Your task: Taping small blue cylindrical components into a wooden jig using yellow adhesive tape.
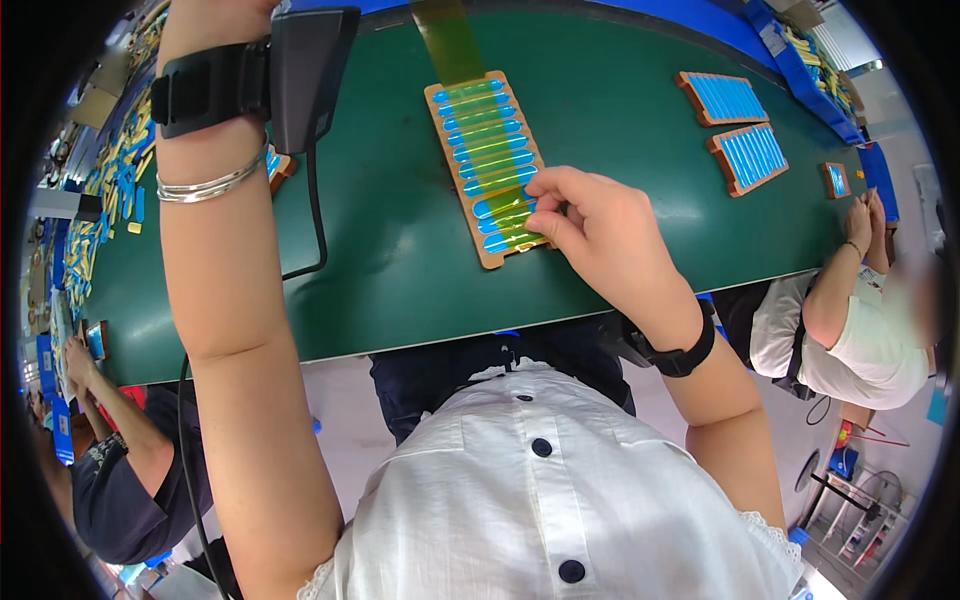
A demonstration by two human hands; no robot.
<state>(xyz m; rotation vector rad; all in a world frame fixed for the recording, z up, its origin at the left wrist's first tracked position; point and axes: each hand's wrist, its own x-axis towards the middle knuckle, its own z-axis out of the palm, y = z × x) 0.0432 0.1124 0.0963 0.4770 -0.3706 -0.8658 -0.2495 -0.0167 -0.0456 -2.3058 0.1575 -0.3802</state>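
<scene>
A brown tray (pixel 487 258) with a row of blue strips (pixel 470 127) lies on the green table in front of me. A see-through yellow tape (pixel 450 45) runs down over the strips from the table's far edge. At the tray's near right corner, my right hand (pixel 600 215) has thumb and forefinger pinched on the tape's end. My left arm stretches far forward on the left. Only the wrist end of my left hand (pixel 225 6) shows at the top edge; its fingers are out of view.
Two more filled trays (pixel 722 98) lie at the far right, near a blue bin (pixel 800 65). Loose blue and yellow strips (pixel 118 190) are heaped at the left. A black cable (pixel 318 215) hangs from the device on my left wrist. Co-workers sit on both sides.
</scene>
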